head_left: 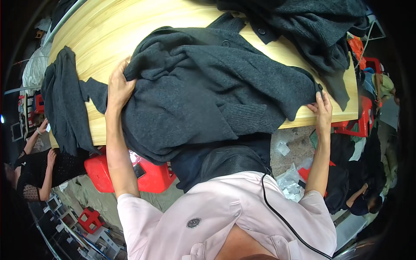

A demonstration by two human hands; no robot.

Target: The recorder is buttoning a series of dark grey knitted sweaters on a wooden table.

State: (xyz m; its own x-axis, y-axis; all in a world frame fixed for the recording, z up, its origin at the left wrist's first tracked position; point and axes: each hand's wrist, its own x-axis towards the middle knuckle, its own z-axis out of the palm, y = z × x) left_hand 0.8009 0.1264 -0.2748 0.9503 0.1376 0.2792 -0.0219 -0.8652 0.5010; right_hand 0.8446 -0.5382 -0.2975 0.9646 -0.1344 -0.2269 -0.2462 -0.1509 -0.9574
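Observation:
A dark grey knitted cardigan (186,95) lies spread and rumpled across the wooden table (99,26), its near edge hanging over the front towards me. My left hand (120,86) grips the cardigan's left side, the fingertips hidden in the folds. At the far right corner of the garment my right hand (322,106) pinches the edge between thumb and fingers, close to a dark button (320,87). A ribbed cuff or pocket band (247,119) shows on the near part of the knit. Another button (225,43) sits near the top edge.
More dark knitwear (303,26) is heaped at the back right, and another dark garment (65,99) drapes over the table's left edge. Red stools (102,173) stand below the table. At left sits a person in black (39,169); other people are at the far right.

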